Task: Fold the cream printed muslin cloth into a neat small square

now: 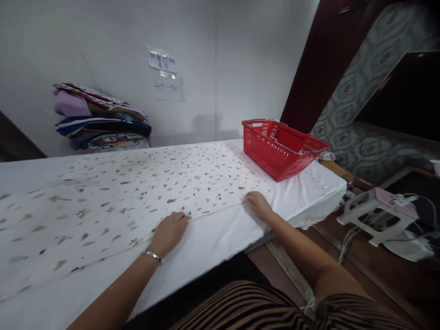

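A: Specify the appearance of the patterned cloth point(137, 183).
B: Off-white ground, scattered small motifs in grey, brown and black. Condition: spread nearly flat, with slight ripples. Position: left and centre of the frame, on the tabletop point(213, 247).

A: State its orientation.
B: The long axis runs from the lower left of the frame toward the centre right. The near edge forms an almost straight line along that axis. The left portion extends out of the frame; the right end lies beside the red basket point(280, 158).

A: State the hand positions.
B: Left hand point(171, 233), with a silver bracelet point(153, 256) at the wrist: on the near edge, lower centre, fingers close together. Right hand point(258, 205): at the same edge, farther right, fingers close together and slightly bent. Whether either hand pinches the fabric cannot be told.

A: Describe the surface.
B: A white covering lies under the cloth and hangs over the right end. The folded textiles point(103, 119) are stacked at the upper left, against the pale wall point(247, 59).

A: And the room?
B: Paper signs point(167, 75) are fixed to the wall, upper centre; the lower one reads "45-50". Upper right: patterned wallpaper point(347, 89) and a dark screen point(409, 96). Right side, below tabletop level: a plastic stool point(381, 211) with cables on and around it.
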A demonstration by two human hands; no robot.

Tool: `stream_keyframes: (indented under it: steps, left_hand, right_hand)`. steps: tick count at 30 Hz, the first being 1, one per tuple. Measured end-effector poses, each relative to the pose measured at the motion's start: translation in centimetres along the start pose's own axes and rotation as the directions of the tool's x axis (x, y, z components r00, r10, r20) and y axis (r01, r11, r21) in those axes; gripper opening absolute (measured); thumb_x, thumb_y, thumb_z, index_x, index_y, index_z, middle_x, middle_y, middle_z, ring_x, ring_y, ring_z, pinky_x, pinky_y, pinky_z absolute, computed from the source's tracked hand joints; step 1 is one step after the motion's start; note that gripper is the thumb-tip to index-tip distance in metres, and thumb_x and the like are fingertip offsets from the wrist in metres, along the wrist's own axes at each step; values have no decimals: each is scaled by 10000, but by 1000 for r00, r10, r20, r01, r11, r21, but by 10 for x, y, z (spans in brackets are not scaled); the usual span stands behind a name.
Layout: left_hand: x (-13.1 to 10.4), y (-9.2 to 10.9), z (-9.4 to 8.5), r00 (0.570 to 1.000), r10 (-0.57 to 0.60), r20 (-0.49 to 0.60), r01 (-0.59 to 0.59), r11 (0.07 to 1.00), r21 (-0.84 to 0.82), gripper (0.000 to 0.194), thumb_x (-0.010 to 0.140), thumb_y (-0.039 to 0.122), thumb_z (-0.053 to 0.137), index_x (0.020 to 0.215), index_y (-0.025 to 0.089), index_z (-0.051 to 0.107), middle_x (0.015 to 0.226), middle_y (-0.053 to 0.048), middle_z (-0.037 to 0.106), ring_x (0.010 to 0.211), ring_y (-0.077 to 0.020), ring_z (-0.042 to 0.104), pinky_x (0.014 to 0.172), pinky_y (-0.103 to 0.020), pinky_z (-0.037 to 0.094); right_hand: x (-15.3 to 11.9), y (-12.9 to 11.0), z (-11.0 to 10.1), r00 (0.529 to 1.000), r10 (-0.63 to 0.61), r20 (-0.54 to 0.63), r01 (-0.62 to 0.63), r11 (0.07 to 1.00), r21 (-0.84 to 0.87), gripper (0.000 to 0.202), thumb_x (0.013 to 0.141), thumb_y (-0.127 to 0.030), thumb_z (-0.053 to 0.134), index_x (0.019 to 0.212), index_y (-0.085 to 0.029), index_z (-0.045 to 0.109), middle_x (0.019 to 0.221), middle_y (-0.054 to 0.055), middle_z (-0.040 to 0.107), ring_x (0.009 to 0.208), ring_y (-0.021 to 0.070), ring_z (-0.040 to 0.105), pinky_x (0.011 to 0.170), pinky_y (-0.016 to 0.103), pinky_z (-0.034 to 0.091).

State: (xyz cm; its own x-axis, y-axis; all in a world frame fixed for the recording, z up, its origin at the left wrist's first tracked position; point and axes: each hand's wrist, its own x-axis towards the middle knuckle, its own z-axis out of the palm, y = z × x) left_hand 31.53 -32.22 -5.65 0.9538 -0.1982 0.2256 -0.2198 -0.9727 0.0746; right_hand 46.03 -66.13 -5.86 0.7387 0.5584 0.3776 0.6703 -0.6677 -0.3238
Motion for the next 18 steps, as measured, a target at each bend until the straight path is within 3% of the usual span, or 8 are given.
stream_keyframes:
  steps: [2,4,6,9,13,16,18]
  left_hand:
    - [2,2,-1,1000,-2,23,2,1000,26,305,873,208,357,984,183,639,989,-77,614,909,-216,533,780,-357,441]
    - [3,5,-3,999,-4,47,2,999,46,323,860,165,350,1015,177,632,1021,-81,610,925,-221,532,791,-362,440]
    - [5,7,-4,998,4,68,-7,999,47,352,850,127,338,1053,175,622,1056,-83,606,944,-221,529,811,-363,435]
    - [7,7,-2,996,11,89,-14,999,32,398,831,77,328,1106,165,602,1100,-92,594,974,-222,518,836,-362,427]
    - [10,7,1,996,-22,92,20,1000,19,447,794,20,332,1124,175,589,1114,-96,578,989,-219,505,833,-357,419]
    - [11,9,1,995,-34,95,33,999,14,430,791,15,336,1091,185,593,1074,-89,575,967,-211,500,823,-345,411]
    - [11,10,0,994,-42,101,41,999,14,411,788,12,340,1061,185,593,1046,-84,570,955,-205,495,821,-339,405]
  right_hand:
    - [-6,28,-21,962,274,-13,-274,957,-97,259,864,-153,427,972,-153,662,1085,90,624,1033,182,522,919,281,363]
    - [-5,52,-38,848,529,22,-517,836,-181,278,865,-169,409,1001,-139,649,1098,105,620,1039,183,529,887,254,370]
    - [1,70,-49,735,674,69,-647,728,-225,274,855,-202,424,994,-129,648,1018,110,646,976,182,565,808,229,394]
    - [15,86,-53,645,751,143,-715,659,-235,244,816,-268,492,886,-116,669,779,87,666,790,169,607,666,207,410]
    - [28,94,-48,546,800,246,-769,596,-232,261,731,-341,603,644,-98,646,497,50,564,556,158,570,519,219,392]
    - [32,94,-44,514,819,256,-799,565,-204,254,674,-326,661,576,-97,611,422,28,504,471,151,527,464,231,379]
    - [33,93,-43,518,821,240,-813,560,-161,221,653,-287,671,558,-102,597,412,21,495,442,143,511,443,231,374]
